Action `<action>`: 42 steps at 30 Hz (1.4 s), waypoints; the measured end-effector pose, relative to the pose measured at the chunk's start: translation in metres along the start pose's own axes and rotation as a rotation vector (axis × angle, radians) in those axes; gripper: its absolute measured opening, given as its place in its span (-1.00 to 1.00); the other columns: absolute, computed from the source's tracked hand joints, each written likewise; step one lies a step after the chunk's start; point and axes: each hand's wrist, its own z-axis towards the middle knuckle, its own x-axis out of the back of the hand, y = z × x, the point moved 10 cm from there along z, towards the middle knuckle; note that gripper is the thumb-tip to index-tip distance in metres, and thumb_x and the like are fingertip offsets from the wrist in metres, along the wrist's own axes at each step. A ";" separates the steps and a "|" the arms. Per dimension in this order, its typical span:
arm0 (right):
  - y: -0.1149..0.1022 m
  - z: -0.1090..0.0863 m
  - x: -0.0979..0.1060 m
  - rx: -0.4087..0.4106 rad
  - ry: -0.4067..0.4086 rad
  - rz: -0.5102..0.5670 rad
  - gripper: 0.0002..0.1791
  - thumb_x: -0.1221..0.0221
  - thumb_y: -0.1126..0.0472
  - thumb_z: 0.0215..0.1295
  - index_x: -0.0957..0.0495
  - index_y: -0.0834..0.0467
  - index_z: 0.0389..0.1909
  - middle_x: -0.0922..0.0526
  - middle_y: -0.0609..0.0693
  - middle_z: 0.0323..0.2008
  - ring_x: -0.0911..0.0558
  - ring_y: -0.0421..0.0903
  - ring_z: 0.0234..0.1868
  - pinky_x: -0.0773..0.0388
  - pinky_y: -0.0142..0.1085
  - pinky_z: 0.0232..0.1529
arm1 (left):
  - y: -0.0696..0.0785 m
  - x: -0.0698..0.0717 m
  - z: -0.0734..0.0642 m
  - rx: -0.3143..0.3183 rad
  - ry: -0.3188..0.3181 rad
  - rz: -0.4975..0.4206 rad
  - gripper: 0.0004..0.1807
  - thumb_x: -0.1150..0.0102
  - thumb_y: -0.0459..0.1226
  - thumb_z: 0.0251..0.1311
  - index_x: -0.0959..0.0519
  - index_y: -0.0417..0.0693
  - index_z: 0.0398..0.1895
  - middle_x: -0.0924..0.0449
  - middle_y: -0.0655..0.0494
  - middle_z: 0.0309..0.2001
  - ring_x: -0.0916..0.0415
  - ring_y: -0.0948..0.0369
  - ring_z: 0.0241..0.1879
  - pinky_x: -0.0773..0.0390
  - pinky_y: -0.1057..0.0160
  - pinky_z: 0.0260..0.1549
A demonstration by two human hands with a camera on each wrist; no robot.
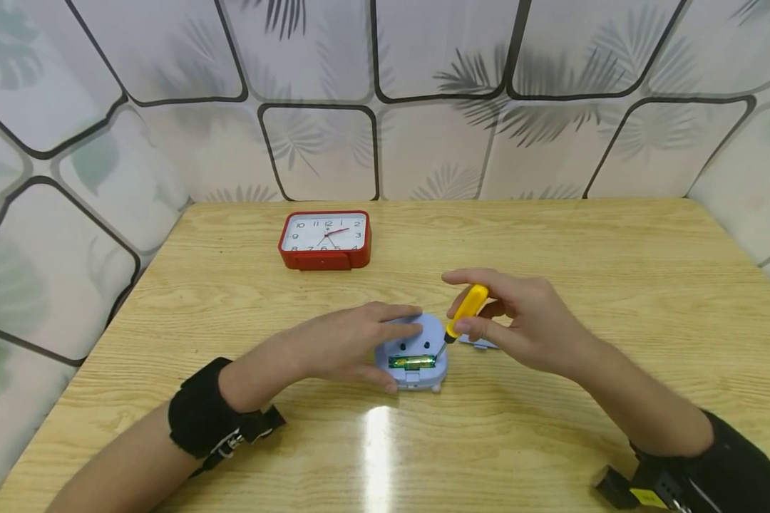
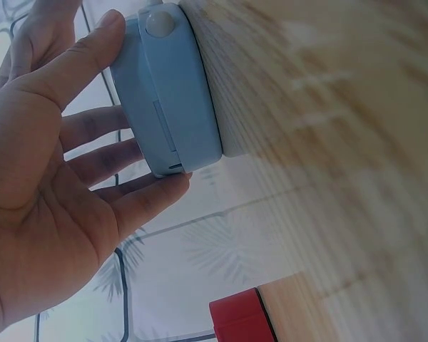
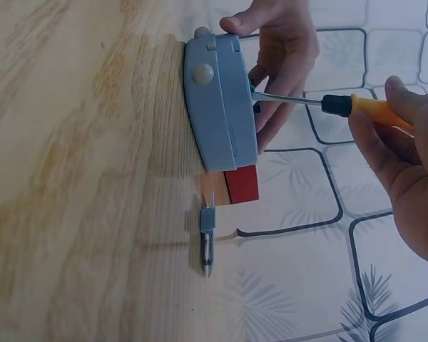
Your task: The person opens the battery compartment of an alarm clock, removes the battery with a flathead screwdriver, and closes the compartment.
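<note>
Left wristband [image 1: 195, 410], lower left of the head view: wide, black; silvery fitting [image 1: 228, 446]; small black block [image 1: 263, 423]. Right wristband [image 1: 725, 463], lower right: black; dark boxy module [image 1: 616, 487]; yellow label [image 1: 647, 498].

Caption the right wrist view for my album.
Right hand holds a screwdriver to a blue device the left hand touches.

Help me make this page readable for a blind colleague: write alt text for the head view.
A person's right hand holds a yellow screwdriver, its tip at a green battery in a small pale-blue device held by the left hand. A blue piece lies beside it on the wooden table; a red clock sits farther back.
</note>
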 end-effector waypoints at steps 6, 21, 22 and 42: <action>0.006 -0.001 0.001 -0.052 -0.021 -0.003 -0.52 -0.40 0.52 0.04 -0.55 0.25 0.01 -0.73 -0.02 -0.29 -0.71 -0.26 -0.35 -0.69 -0.41 -0.31 | 0.002 0.000 0.000 -0.013 0.007 0.006 -0.12 -0.36 0.15 0.13 -0.34 0.00 0.47 -0.15 -0.01 0.54 -0.25 0.00 0.45 -0.32 0.05 0.40; 0.045 -0.014 0.007 -0.316 -0.316 -0.233 -0.85 -0.49 0.11 0.07 -0.78 -0.02 -0.31 -0.75 -0.22 -0.36 -0.57 -0.36 -0.46 -0.56 -0.42 -0.43 | 0.001 -0.002 -0.001 -0.007 0.008 0.008 -0.12 -0.35 0.15 0.14 -0.33 -0.01 0.47 -0.14 0.01 0.54 -0.24 0.00 0.45 -0.31 0.06 0.40; 0.045 -0.015 0.004 -0.301 -0.337 -0.263 -0.85 -0.48 0.09 0.08 -0.78 -0.03 -0.31 -0.75 -0.24 -0.35 -0.57 -0.37 -0.42 -0.56 -0.42 -0.40 | 0.001 -0.002 -0.001 -0.008 0.009 0.009 -0.12 -0.35 0.15 0.14 -0.33 -0.01 0.47 -0.14 0.01 0.54 -0.24 0.00 0.45 -0.31 0.07 0.40; 0.037 -0.020 -0.028 -0.149 -0.524 -0.148 -0.73 -0.18 0.08 0.43 -0.75 0.17 -0.11 -0.78 -0.16 -0.22 -0.71 -0.32 -0.21 -0.68 -0.32 -0.20 | 0.003 -0.001 0.001 -0.012 0.007 0.016 -0.12 -0.34 0.15 0.15 -0.33 -0.03 0.47 -0.14 -0.01 0.54 -0.23 0.00 0.46 -0.31 0.06 0.40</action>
